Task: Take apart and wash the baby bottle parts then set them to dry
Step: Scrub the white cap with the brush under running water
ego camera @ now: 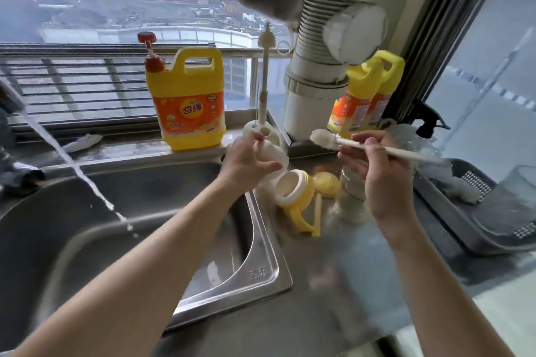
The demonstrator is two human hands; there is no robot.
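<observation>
Left hand (249,164): fingers curled round a white rounded part (278,157); right hand (383,182): fingers pinch the brush (377,151) handle, sponge head beyond the fingertips; yellow handled collar (295,194) lies on the counter (333,284), just below the left fingertips.
</observation>
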